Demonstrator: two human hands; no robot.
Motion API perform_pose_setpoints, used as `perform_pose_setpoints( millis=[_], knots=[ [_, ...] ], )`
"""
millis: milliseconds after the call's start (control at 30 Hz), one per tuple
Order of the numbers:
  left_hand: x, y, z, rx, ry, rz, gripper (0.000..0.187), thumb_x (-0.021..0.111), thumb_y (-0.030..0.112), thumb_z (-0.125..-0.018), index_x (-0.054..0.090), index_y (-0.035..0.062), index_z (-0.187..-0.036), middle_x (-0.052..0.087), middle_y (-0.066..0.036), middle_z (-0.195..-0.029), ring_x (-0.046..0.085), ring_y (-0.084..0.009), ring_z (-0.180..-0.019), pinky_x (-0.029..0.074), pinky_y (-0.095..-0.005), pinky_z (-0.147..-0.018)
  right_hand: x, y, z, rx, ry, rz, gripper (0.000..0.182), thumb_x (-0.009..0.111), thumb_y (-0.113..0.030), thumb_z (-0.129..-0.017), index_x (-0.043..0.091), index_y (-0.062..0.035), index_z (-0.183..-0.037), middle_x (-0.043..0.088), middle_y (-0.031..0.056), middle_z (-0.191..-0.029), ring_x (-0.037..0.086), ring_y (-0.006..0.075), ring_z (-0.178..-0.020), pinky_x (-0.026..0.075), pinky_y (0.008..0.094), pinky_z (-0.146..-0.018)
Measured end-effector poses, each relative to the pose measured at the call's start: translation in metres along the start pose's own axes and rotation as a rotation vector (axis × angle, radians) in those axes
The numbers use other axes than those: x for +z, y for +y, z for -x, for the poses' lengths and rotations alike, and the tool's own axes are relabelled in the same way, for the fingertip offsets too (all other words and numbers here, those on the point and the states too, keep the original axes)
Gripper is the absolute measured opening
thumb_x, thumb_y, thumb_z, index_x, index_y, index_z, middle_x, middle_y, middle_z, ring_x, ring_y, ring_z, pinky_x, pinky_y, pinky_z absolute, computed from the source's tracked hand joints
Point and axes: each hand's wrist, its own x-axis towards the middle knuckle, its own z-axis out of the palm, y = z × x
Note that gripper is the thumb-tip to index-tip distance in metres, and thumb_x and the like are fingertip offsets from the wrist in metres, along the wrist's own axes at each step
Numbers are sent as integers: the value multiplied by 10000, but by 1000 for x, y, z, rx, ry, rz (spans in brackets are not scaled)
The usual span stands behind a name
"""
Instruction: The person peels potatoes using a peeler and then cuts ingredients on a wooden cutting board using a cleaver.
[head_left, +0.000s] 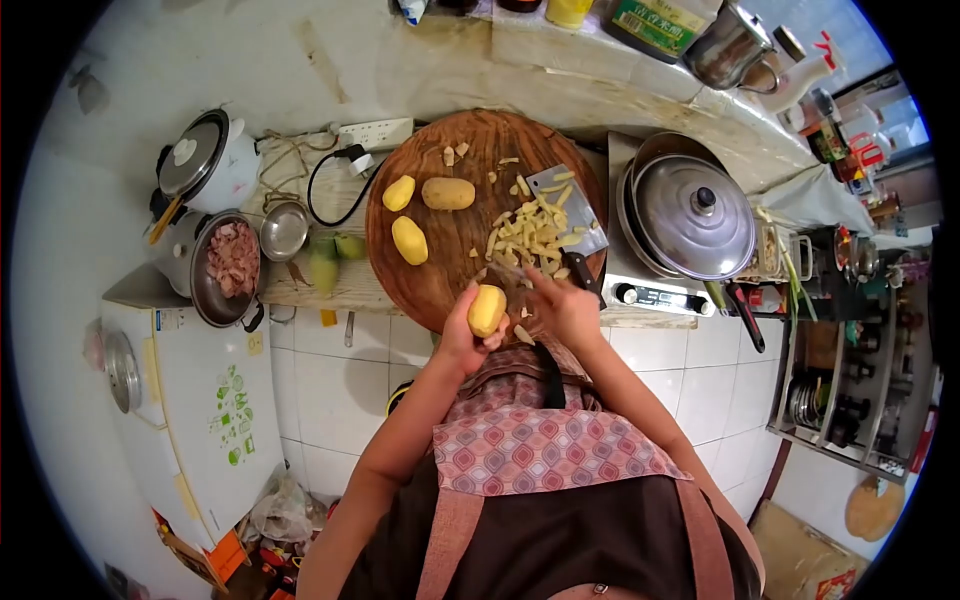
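Plainly, pan (228, 308) holds meat (232, 260); left hand (463, 333) holds potato (487, 311).

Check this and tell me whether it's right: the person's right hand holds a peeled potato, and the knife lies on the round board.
Wrong hand: the head view shows the left hand holding a peeled potato, not the right hand. The knife does lie on the round board.

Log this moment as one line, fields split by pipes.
left hand: holding peeled potato | right hand: beside it, grip blurred | round wooden chopping board: unpeeled potato, cleaver partly under potato strips
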Motion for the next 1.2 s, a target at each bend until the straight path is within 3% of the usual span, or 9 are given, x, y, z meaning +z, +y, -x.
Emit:
perform_pose_setpoints(
  millis=[67,167,267,467,533,667,933,1000,1200],
  knots=[
    [12,0,3,-3,-12,22,485,362,525,-991,552,80,-974,588,-104,-740,453,-158,-445,328,-247,-400,-1,12,-1,136,-19,-74,434,738,-157,-788,661,-185,-1215,630,102,-716,624,294,-606,485,372,-523],
    [17,3,1,79,176,57,437,367,464,-985,557,70,-997,590,-109,-733,475,-171,-463,349,-269,-415,-16,-5,6,-18,25,-180,472,742,-198,-792,638,-205,-1252,614,82,-695,604,267,-559,476,366,-494],
    [0,0,-1,107,144,36,415,357,427,-966,561,66,-974,591,-97,-761,484,-172,-470,332,-268,-407,-24,-19,9,-182,-59,-138,512,746,-261,-799,611,-236,-1292,586,56,-661,572,221,-497,461,345,-447],
    [5,-2,0,118,72,-42,406,351,414,-968,552,61,-973,584,-103,-764,479,-179,-494,369,-287,-445,10,16,10,77,79,-50,459,731,-209,-802,634,-215,-1251,598,78,-671,594,258,-521,470,368,-466],
    [13,0,2,146,200,-35,405,345,411,-970,549,61,-967,583,-104,-767,481,-176,-502,360,-281,-444,-11,-5,9,141,0,-90,446,746,-168,-789,657,-189,-1226,621,113,-734,616,288,-588,472,375,-516],
    [-2,-4,-5,158,231,13,412,344,414,-971,551,58,-965,593,-114,-779,489,-172,-517,348,-274,-441,-25,-24,15,-116,-92,-67,497,744,-221,-778,629,-222,-1261,588,73,-659,606,274,-535,470,382,-473],
    [-7,-6,-1,139,84,4,449,338,428,-974,557,39,-1020,607,-151,-855,540,-215,-585,389,-289,-445,-12,-4,13,199,-48,-104,405,732,-182,-806,668,-173,-1206,676,120,-806,653,290,-659,496,362,-551],
    [-2,0,-1,64,347,57,449,332,417,-986,562,38,-1055,611,-141,-874,560,-227,-632,435,-324,-490,-17,-11,16,85,-33,-120,411,743,-191,-800,670,-178,-1204,679,113,-815,650,298,-656,500,364,-557],
    [-8,-5,-5,50,291,68,459,439,506,-964,575,75,-1045,626,-72,-873,581,-228,-719,438,-316,-507,-23,-30,22,-132,-29,-70,495,737,-223,-791,621,-242,-1272,608,52,-733,605,246,-546,470,360,-455]
  ],
)
